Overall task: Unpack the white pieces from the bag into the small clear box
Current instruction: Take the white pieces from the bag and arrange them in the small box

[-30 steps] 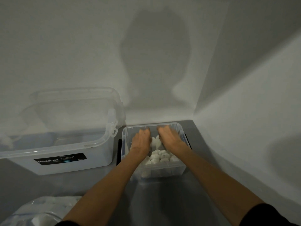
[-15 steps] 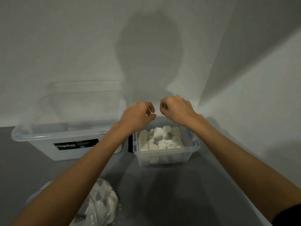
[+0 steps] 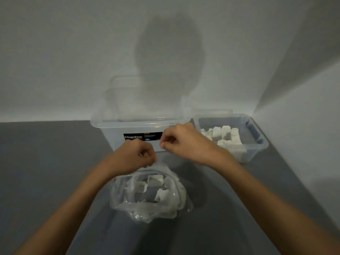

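Head view
Writing: you can read "Megabox" in white on the black label [image 3: 142,137] on the front of the large clear box [image 3: 117,124]; the smaller print beside it is too blurred to read.
Boxes: two, side by side against the wall [image 3: 73,52]; the small clear box [image 3: 258,138] stands just right of the large one, in the corner.
Bag: one, a crumpled clear bag [image 3: 147,208], lying open on the grey surface [image 3: 46,162] in front of the large box.
White pieces: about five white pieces [image 3: 155,180] show through the bag's mouth. A heap [image 3: 223,134] of more sits in the small clear box, too many and too packed to count.
Hands: two, yours, both over the gap between bag and large box.
Left hand: your left hand [image 3: 135,157] is curled, its knuckles at the bag's upper rim; you cannot tell whether it pinches the plastic.
Right hand: your right hand [image 3: 181,142] is curled too, thumb against forefinger, nothing seen inside it, held clear above the bag.
Shadow: one, a rounded shadow [image 3: 169,57] on the wall.
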Demonstrator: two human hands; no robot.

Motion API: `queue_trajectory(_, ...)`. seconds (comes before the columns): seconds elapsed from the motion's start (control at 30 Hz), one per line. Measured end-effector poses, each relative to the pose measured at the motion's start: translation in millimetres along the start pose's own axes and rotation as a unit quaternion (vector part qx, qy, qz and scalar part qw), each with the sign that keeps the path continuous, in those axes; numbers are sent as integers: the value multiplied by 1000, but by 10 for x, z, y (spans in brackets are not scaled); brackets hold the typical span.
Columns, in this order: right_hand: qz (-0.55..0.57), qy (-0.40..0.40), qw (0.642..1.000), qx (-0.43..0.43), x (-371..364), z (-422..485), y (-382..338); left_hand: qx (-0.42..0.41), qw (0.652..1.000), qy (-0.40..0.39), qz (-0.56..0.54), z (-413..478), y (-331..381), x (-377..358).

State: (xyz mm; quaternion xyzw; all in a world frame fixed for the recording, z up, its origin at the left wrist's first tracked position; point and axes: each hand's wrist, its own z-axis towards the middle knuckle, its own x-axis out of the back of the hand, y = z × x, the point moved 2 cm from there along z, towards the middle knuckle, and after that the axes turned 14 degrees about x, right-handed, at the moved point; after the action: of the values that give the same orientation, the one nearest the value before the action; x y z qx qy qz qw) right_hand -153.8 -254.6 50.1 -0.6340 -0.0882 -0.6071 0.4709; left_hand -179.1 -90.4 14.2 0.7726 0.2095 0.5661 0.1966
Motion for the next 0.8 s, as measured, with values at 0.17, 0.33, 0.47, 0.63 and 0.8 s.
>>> queue_trajectory(0.17, 47, -111, 992, -42, -665, -2, -283, 33, 991, -123, 27, -106, -504, -154)
queue_trajectory(0.33, -51, -201, 970, -127, -1358, 90, -148, 42, 985, -90, 142, 116, -714, -614)
queue_trajectory(0.47, -96, -189, 960, -183, -1625, 101, 32, 24, 978, -12, 206, 283, -809, -965)
queue_trajectory(0.63, -116, -188, 955, -198, -1760, 54, 187, 22, 963, 14, 267, 355, -851, -1116)
queue_trajectory(0.8, -110, -169, 958, -202, -1772, 62, 204, 10, 955, 26, 296, 360, -849, -1139)
